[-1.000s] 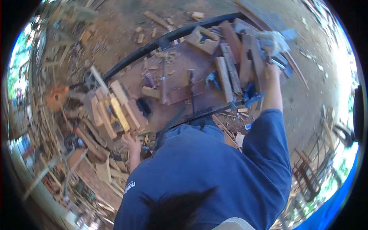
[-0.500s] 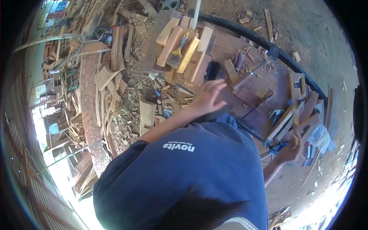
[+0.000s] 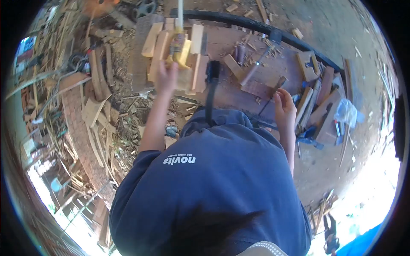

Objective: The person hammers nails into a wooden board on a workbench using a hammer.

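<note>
My left hand [image 3: 165, 81], smeared by motion, reaches over the stack of wooden blocks [image 3: 158, 47]. Its fingertips are at the near end of a yellow-handled paintbrush [image 3: 177, 45] lying on the blocks; whether they grip it cannot be made out. My right hand [image 3: 285, 106] is raised over the near right side of the workbench [image 3: 230, 38], fingers loosely curled and apart, with nothing visible in it. Close beside it on the bench lies a thin dark tool with a wooden handle [image 3: 279, 82]. A black strap [image 3: 210, 91] hangs in front of my chest.
A long-shafted tool [image 3: 252, 71] and brown cylinders [image 3: 240, 52] lie among shavings. To the right are wooden pieces [image 3: 326, 83] and a clear plastic bag [image 3: 345, 111]. Scrap wood [image 3: 100, 106] covers the ground at left. Far off at lower right is a person [image 3: 331, 234].
My left hand has moved left and forward to the paintbrush. My right hand has come back from the wooden pieces at the right. The view has shifted, moving the bench leftward and up.
</note>
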A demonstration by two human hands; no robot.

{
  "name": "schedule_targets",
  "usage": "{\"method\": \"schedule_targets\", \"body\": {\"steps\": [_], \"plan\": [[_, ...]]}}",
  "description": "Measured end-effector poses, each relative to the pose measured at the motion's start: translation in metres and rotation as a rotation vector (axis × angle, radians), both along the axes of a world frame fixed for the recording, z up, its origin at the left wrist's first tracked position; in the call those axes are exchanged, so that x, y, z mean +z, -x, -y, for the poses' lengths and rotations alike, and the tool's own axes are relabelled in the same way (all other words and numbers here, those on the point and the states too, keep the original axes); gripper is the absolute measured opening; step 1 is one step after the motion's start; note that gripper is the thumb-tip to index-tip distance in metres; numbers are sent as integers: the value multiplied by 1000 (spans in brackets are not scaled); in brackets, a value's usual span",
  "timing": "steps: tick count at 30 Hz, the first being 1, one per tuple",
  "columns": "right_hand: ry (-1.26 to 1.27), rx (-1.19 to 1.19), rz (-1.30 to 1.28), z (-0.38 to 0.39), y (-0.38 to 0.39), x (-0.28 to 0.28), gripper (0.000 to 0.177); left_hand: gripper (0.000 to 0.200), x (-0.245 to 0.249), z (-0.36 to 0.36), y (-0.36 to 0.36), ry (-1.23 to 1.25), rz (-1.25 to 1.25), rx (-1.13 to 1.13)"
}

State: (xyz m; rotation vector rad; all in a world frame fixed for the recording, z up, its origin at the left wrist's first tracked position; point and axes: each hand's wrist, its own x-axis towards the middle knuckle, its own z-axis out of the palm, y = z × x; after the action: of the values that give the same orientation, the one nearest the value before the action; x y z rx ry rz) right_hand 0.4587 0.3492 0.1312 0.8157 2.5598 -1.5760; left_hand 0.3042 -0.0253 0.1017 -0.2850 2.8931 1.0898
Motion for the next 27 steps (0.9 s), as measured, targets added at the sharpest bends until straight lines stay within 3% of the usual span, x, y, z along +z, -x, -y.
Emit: {"method": "schedule_targets", "body": {"steps": [1, 4, 7, 10, 13, 15, 17, 18, 19, 20, 22, 23, 25, 27], "plan": [[-22, 9, 62, -11, -9, -7, 33, 56, -7, 16, 18, 124, -47, 11], [-128, -27, 73, -39, -38, -27, 32, 63, -22, 40, 54, 291, 151, -5], [-126, -80, 122, -55, -59, -31, 32, 61, -65, 54, 59, 816, 120, -123], [-156, -118, 198, -59, -74, -27, 33, 58, -78, 46, 46, 919, -70, -40], [-169, -119, 182, -57, -87, -41, 31, 60, -80, 5, 24, 750, -144, -169], [-157, -76, 215, -53, -89, -57, 31, 57, -99, -31, 7, 729, -146, -368], [-137, -40, 214, -45, -86, -64, 31, 57, -110, -75, 3, 358, 13, -640], [-124, -9, 219, -40, -84, -65, 32, 60, -124, -99, -3, 242, 141, -670], [-101, 9, 227, -34, -80, -58, 32, 62, -138, -119, -8, 404, -4, -792], [-108, -2, 228, -29, -80, -55, 32, 62, -148, -134, -8, 397, -8, -803], [-52, 51, 222, -22, -81, -47, 31, 71, -162, -159, 2, 707, -356, -1079], [-62, 56, 219, -18, -85, -42, 30, 71, -155, -171, 10, 695, -367, -1080], [-46, 22, 236, -14, -100, -36, 30, 78, -143, -190, 27, 859, -109, -1162], [-40, 12, 292, -14, -124, -42, 30, 80, -157, -199, 47, 801, -47, -1170]]}}
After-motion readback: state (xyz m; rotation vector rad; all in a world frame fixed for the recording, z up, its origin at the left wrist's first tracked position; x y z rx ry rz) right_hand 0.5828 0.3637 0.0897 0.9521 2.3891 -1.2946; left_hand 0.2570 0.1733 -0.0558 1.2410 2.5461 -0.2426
